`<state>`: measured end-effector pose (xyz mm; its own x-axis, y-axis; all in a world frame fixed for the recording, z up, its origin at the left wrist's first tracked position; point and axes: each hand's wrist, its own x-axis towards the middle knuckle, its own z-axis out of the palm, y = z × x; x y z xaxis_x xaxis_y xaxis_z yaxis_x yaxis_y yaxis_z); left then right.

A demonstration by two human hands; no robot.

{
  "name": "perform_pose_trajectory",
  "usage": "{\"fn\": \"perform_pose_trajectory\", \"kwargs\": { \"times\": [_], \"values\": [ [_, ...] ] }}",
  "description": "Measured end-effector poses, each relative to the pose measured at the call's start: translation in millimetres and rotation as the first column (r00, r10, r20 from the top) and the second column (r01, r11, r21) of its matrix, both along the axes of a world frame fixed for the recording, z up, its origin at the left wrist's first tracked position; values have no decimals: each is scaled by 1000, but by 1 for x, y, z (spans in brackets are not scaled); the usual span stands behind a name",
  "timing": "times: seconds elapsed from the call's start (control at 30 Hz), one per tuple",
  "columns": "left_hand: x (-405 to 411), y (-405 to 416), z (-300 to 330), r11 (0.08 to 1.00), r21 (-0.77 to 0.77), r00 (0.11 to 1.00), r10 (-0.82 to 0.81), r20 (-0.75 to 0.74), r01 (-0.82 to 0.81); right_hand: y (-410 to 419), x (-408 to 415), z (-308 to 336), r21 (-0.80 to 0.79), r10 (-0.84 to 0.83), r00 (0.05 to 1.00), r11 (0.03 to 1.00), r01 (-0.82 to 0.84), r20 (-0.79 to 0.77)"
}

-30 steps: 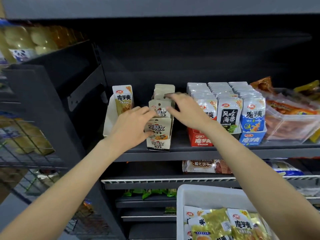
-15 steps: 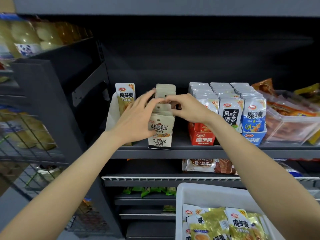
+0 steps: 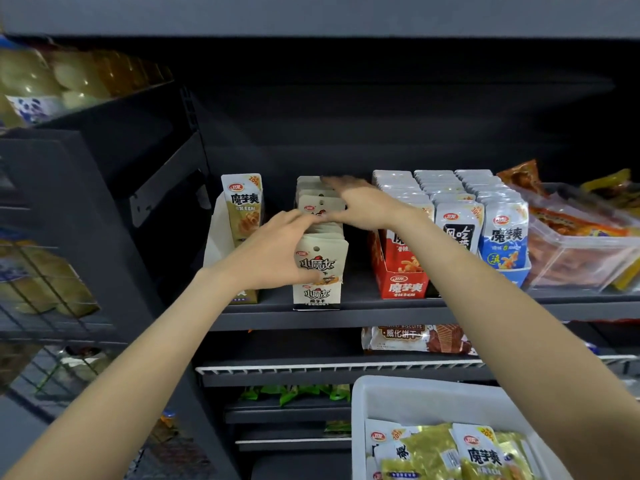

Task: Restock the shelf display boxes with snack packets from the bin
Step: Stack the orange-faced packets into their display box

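Dark grey metal shelving (image 3: 346, 315) across the whole view, stocked at chest height. Left hand (image 3: 273, 251) up against the cream display box of small cream snack packets (image 3: 320, 271), fingers curled round the front packets, thumb low on the box face. Right hand (image 3: 360, 202) over the top of the same row, fingers stretched flat and apart toward the rear packets, blurred at the tips; whether touching the rear packets, cannot tell. Just left of that box, a white cardboard display box (image 3: 218, 237) with one tall yellow-and-white packet (image 3: 244, 206) standing upright inside. To the right, a red display box (image 3: 401, 275), then rows of silver-topped packets (image 3: 460, 202) packed tight, the rightmost in a blue box (image 3: 505, 254). Further right, a clear plastic tub of orange-red packets (image 3: 581, 247). Below, on the next shelf, a brown-and-white biscuit pack (image 3: 415, 339) lying flat. At lower right, the white plastic bin (image 3: 391, 396), near the viewer, holding yellow-and-white snack packets (image 3: 481, 452) heaped loosely.
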<state>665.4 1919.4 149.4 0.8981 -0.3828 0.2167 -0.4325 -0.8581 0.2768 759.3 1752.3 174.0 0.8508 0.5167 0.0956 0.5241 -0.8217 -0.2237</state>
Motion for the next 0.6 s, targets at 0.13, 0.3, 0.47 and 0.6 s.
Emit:
{"fn": "perform_pose_trajectory", "kwargs": {
  "times": [0.13,0.3,0.47,0.6],
  "values": [
    [1,3,-6,995,-96,999,-2,48,7,3,5,2,106,-7,999,994,1,52],
    [2,0,-15,960,-280,989,23,145,19,-12,-16,0,407,58,998,911,-66,33],
    [9,-3,-31,724,-676,990,85,-113,-139,-11,-63,-19,789,131,936,584,193,-326],
    [12,-21,-33,297,-905,940,-62,-336,-304,1,-85,-44,869,270,895,448,210,-356]
  ]
}}
